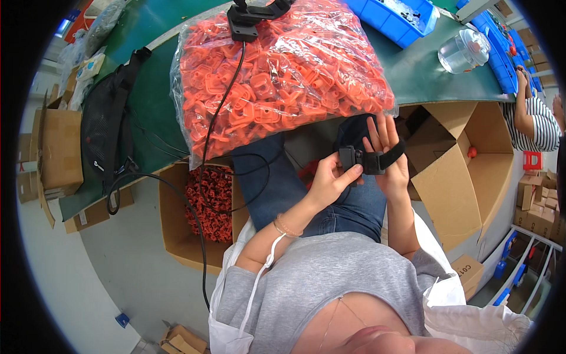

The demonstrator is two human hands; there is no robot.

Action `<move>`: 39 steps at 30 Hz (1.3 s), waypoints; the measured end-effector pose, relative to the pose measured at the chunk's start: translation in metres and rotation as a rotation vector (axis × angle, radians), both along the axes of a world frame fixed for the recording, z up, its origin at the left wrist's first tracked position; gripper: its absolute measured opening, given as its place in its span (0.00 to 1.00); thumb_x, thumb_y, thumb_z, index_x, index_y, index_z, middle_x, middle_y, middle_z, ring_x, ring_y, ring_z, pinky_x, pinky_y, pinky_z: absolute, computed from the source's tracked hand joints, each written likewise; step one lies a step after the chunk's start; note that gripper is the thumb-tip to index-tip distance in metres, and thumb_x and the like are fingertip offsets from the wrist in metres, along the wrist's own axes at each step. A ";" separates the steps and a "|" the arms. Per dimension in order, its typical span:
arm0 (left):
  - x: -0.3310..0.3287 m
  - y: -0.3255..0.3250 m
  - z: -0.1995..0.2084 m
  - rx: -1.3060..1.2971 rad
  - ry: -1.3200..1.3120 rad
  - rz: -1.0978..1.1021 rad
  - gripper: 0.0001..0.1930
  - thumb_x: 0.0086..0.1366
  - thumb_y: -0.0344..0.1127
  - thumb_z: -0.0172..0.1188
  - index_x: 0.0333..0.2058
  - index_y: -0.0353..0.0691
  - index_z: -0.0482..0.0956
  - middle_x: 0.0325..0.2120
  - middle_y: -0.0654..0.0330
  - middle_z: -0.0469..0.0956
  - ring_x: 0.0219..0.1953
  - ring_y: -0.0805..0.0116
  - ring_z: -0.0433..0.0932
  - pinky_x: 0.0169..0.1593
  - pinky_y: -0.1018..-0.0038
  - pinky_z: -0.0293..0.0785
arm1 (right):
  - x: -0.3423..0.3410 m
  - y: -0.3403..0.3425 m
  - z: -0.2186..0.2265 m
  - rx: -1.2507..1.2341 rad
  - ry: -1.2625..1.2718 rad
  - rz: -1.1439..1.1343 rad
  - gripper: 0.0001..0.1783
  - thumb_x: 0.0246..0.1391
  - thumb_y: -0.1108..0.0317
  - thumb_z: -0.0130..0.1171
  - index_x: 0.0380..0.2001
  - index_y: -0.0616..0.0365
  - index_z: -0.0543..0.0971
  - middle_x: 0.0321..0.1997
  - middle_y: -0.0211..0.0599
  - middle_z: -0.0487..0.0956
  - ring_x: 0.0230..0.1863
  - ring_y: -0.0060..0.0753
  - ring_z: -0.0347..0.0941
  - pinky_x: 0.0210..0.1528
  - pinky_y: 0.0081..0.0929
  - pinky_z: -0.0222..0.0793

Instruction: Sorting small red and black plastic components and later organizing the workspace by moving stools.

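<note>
Above the jeans, left hand pinches small black device beside right hand, its fingers spread, gripping nothing. Black strap crosses palm; fastening apparently unfinished. Second black unit atop bag of orange plastic parts, which crowds green table edge. Lap room open; carton near right.

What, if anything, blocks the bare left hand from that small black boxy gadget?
Nothing visible: the bare left hand already holds the small black boxy gadget, and the wide black strap beside it lies across the open right hand.
</note>
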State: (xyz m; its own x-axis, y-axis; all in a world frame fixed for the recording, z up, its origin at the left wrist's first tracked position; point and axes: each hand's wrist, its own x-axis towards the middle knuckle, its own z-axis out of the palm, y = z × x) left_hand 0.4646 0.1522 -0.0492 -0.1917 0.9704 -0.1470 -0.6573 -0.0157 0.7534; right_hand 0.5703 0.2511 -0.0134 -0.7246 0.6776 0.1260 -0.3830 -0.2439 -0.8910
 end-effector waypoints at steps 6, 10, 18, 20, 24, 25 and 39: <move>0.018 -0.004 0.001 -0.016 0.229 0.117 0.13 0.57 0.26 0.56 0.41 0.32 0.68 0.31 0.61 0.73 0.30 0.76 0.74 0.37 0.79 0.73 | -0.002 0.009 -0.037 1.099 -0.381 -0.431 0.34 0.58 0.62 0.47 0.63 0.55 0.45 0.66 0.50 0.47 0.66 0.45 0.45 0.62 0.40 0.46; 0.021 -0.004 -0.006 -0.070 0.380 0.204 0.12 0.55 0.30 0.60 0.34 0.31 0.70 0.25 0.62 0.75 0.27 0.80 0.73 0.30 0.82 0.71 | -0.015 0.001 -0.020 0.569 -0.466 -0.404 0.45 0.54 0.48 0.48 0.63 0.53 0.36 0.63 0.52 0.52 0.64 0.47 0.50 0.61 0.41 0.48; 0.031 -0.008 0.011 -0.088 0.307 0.105 0.10 0.56 0.29 0.58 0.34 0.32 0.68 0.28 0.61 0.74 0.26 0.78 0.73 0.30 0.81 0.72 | -0.015 0.019 -0.023 -0.371 -0.136 -0.358 0.35 0.51 0.42 0.49 0.51 0.60 0.59 0.48 0.50 0.66 0.56 0.46 0.61 0.54 0.45 0.60; 0.036 -0.013 0.008 -0.113 0.415 0.003 0.09 0.55 0.29 0.58 0.33 0.32 0.69 0.26 0.62 0.74 0.25 0.79 0.73 0.29 0.82 0.71 | -0.011 0.031 -0.016 -1.037 0.264 -0.220 0.18 0.59 0.56 0.45 0.28 0.63 0.70 0.32 0.42 0.73 0.44 0.41 0.69 0.52 0.43 0.65; 0.048 -0.012 0.000 -0.155 0.571 -0.126 0.10 0.53 0.30 0.61 0.30 0.33 0.70 0.21 0.64 0.75 0.22 0.82 0.71 0.26 0.83 0.68 | -0.015 0.061 -0.040 -1.177 0.519 -0.387 0.12 0.59 0.67 0.41 0.25 0.64 0.68 0.26 0.38 0.70 0.28 0.32 0.68 0.40 0.32 0.69; 0.047 -0.012 0.002 -0.178 0.630 -0.118 0.10 0.52 0.31 0.61 0.30 0.33 0.70 0.21 0.64 0.75 0.22 0.82 0.71 0.26 0.83 0.68 | -0.017 0.063 -0.039 -1.212 0.521 -0.395 0.12 0.59 0.67 0.41 0.27 0.63 0.68 0.24 0.36 0.70 0.27 0.31 0.67 0.37 0.32 0.70; 0.063 -0.014 0.003 -0.222 0.677 -0.191 0.14 0.52 0.35 0.63 0.30 0.32 0.70 0.20 0.63 0.74 0.22 0.79 0.71 0.27 0.80 0.68 | -0.029 0.068 -0.035 0.898 -0.468 -1.013 0.11 0.57 0.67 0.47 0.24 0.62 0.71 0.16 0.30 0.69 0.18 0.22 0.68 0.19 0.21 0.62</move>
State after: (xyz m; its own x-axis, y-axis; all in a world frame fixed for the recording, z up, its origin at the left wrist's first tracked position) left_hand 0.5272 0.1379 -0.0460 -0.1407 0.9572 -0.2528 -0.0229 0.2521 0.9674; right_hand 0.5416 0.3191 -0.0485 -0.0791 0.7382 0.6699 0.3183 0.6556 -0.6848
